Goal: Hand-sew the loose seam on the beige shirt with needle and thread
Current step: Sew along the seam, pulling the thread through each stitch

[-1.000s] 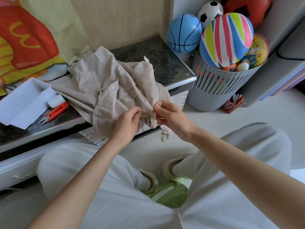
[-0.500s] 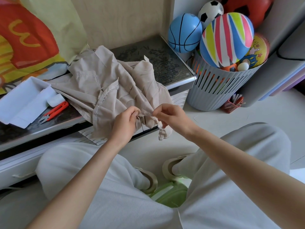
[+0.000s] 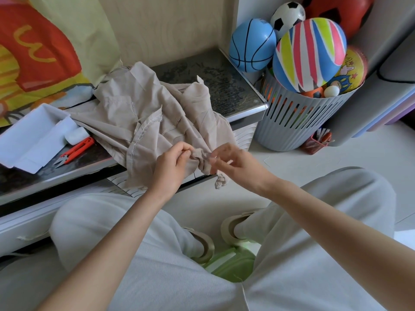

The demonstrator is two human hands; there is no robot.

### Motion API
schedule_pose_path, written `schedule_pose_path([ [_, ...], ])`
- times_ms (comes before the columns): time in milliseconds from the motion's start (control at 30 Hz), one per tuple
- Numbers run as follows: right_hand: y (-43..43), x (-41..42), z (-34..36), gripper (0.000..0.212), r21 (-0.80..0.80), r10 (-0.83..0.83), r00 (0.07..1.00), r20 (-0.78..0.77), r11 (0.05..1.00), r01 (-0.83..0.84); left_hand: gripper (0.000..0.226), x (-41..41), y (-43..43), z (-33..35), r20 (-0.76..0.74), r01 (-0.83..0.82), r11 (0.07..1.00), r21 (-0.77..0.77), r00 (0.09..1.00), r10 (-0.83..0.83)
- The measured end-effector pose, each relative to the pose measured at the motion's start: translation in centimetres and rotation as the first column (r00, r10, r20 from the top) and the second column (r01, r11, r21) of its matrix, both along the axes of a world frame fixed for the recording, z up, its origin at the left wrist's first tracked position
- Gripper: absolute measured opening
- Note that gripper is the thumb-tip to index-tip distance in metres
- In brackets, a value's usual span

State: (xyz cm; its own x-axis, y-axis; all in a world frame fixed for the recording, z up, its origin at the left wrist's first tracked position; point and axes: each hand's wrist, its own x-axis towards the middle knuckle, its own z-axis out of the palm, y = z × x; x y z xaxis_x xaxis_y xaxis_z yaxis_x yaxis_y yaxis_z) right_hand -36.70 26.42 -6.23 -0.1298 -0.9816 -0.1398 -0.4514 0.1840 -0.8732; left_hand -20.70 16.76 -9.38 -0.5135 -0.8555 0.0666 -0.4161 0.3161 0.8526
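On desk front edge, shirt: beige shirt [image 3: 143,113] is a crumpled heap on the dark desk [image 3: 224,86]. Its lower part hangs over the front edge at 6 o'clock of the heap, and a stitched hem runs down the heap's middle.
Left hand: left hand [image 3: 170,162] grasps a bunched bit of the shirt at the hanging edge, with thumb and fingers curled onto the cloth.
Right hand: right hand [image 3: 235,162] is at 3 o'clock of the left, just beside it, fingertips at the same bunch. It is motion-blurred, so cannot tell whether it pinches anything.
Needle, thread: too small and blurred to make out.
Cloth tail: a small knotted cloth tail [image 3: 221,181] dangles below the bunch, at 7 o'clock of the right hand.
Tray: white tray [image 3: 33,135] sits on the desk at 9 o'clock of the shirt, just beside the cloth.
Roll: white roll [image 3: 75,135] lies against the tray's 3 o'clock side.
Snips: red snips [image 3: 75,151] lie flat on the desk at 6 o'clock of the roll, blades pointing to 8 o'clock.
Basket: grey slotted basket [image 3: 298,122] stands on the floor at 3 o'clock of the desk. It is piled with a blue ball [image 3: 251,46], striped ball [image 3: 310,55], black-and-white ball [image 3: 288,15], red ball [image 3: 336,14] and yellow ball [image 3: 350,70].
Legs: grey trousers [image 3: 112,221] and beige shoes [image 3: 233,227] show, with a green stool [image 3: 231,263] between the knees at 6 o'clock.
Poster: red and yellow poster [image 3: 33,52] is at 10 o'clock, behind the desk.
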Motion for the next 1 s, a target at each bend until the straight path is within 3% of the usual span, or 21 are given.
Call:
schedule_pose_path([
  [67,-0.3,0.1,-0.1,0.025,-0.134,-0.107,0.991,-0.08,0.986,0.095,0.015,0.0,0.3,0.1,-0.052,0.017,0.999,0.045,0.999,-0.014],
  [133,-0.7,0.2,-0.1,0.019,-0.195,-0.177,0.984,-0.033,0.966,0.167,0.018,0.0,0.6,0.4,-0.098,0.037,0.995,0.092,0.995,-0.028],
  [233,-1.8,0.6,-0.2,0.023,-0.043,-0.198,0.98,0.02,0.979,0.199,0.017,-0.1,0.9,0.9,-0.173,0.093,0.982,0.167,0.983,-0.064],
  [333,-2.5,1.2,-0.7,0.042,0.162,-0.144,0.971,0.191,0.98,0.114,0.018,0.0,1.1,1.2,-0.209,0.113,0.973,0.203,0.975,-0.069],
  [467,-2.6,1.5,-1.3,0.045,0.24,-0.148,0.963,0.226,0.966,0.092,0.019,0.2,1.1,1.2,-0.207,0.087,0.977,0.193,0.977,-0.047],
  [600,-2.7,1.6,-2.9,0.028,0.084,-0.021,0.978,-0.207,0.996,0.039,0.019,0.4,1.4,1.1,-0.137,0.017,0.981,0.193,0.991,0.009],
  [667,-2.8,1.6,-3.4,0.031,0.063,0.098,0.944,-0.315,0.995,-0.082,0.018,0.6,1.6,0.9,-0.074,-0.006,0.982,0.191,0.997,0.02],
  [767,-3.0,1.8,-3.8,0.019,0.118,0.173,0.923,-0.345,0.983,-0.141,0.019,1.0,1.6,0.5,0.044,-0.023,0.989,0.147,0.999,0.016],
  [867,-2.6,1.9,-3.8,0.012,0.065,0.078,0.957,-0.278,0.996,-0.063,0.022,1.4,1.5,0.3,0.175,-0.025,0.992,0.125,0.985,0.003],
  [1000,-2.0,1.8,-3.8,0.008,0.062,0.055,0.982,-0.183,0.997,-0.044,0.007,1.7,1.3,-0.3,0.239,-0.005,0.999,0.049,0.971,-0.007],
])
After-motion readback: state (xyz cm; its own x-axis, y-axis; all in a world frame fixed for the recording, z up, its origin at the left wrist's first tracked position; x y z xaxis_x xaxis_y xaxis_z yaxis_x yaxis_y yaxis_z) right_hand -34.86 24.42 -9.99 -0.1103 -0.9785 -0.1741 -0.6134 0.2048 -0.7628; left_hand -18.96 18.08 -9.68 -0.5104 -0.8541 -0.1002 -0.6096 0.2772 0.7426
